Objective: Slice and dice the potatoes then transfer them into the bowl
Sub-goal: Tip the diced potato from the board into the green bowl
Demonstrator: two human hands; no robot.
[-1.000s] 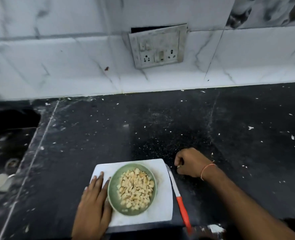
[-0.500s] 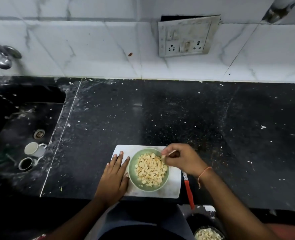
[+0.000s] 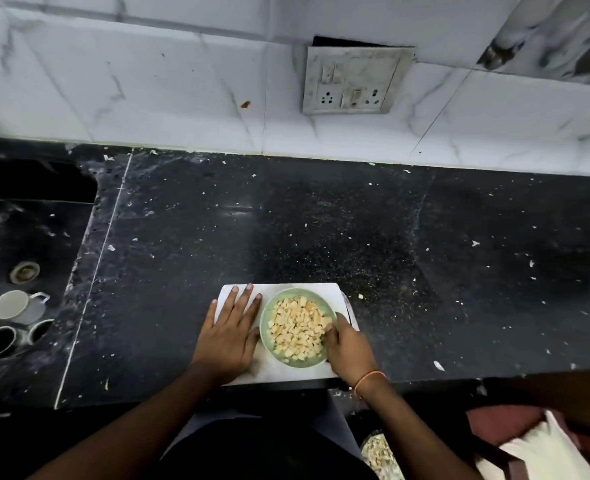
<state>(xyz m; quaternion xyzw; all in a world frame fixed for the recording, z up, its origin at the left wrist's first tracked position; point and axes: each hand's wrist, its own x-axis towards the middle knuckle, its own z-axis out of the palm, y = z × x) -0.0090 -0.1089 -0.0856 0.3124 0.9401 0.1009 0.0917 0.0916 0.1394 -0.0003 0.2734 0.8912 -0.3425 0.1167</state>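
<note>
Near counter's [image 3: 321,220] front edge, our left hand [image 3: 229,332] lies flat, fingers spread, on board [image 3: 286,374]; right hand [image 3: 350,348] fingers curl on bowl [image 3: 265,327] of potato dice [image 3: 298,329].

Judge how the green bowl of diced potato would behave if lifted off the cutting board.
The green bowl looks rigid and probably holds its shape. Heaped with diced potato, it is likely heavy for its size. Loose cubes near the rim could spill if it tilts; the right hand at its edge may steady it.
</note>
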